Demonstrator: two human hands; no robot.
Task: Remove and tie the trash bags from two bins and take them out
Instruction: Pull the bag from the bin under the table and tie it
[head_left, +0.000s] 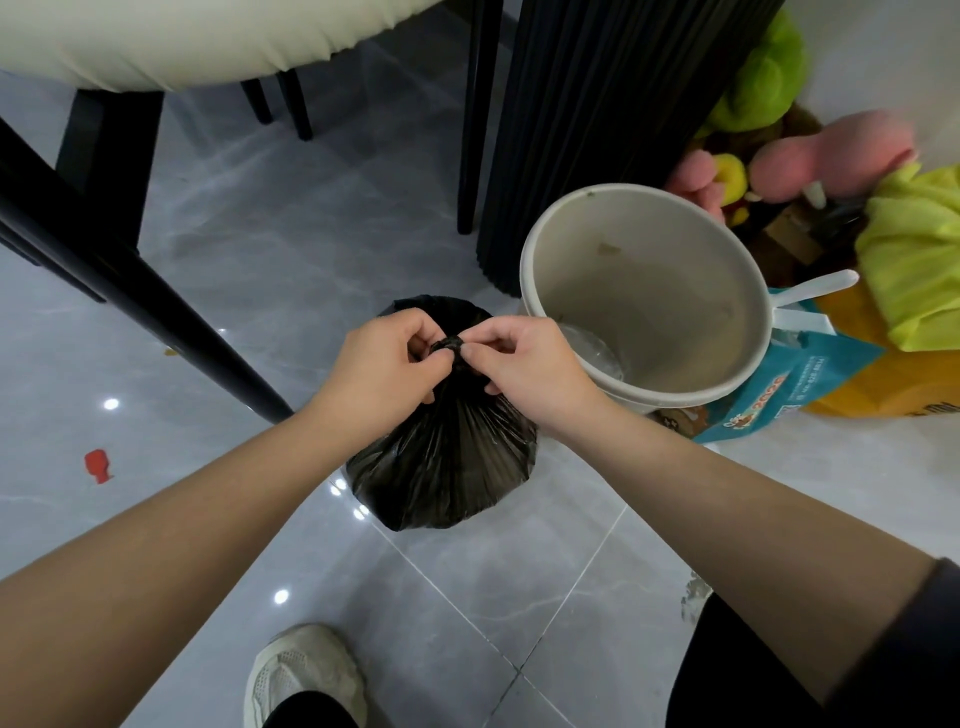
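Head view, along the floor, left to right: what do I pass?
Red scrap → left hand → trash bag, its knot pinched by both hands → right hand → bin → blue bag → yellow cloth.

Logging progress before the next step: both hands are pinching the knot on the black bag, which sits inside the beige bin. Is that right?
Not quite. The black bag is out of the beige bin: it stands on the floor tiles beside it, as the head view shows. The left hand and right hand are indeed both pinching the knot at its top.
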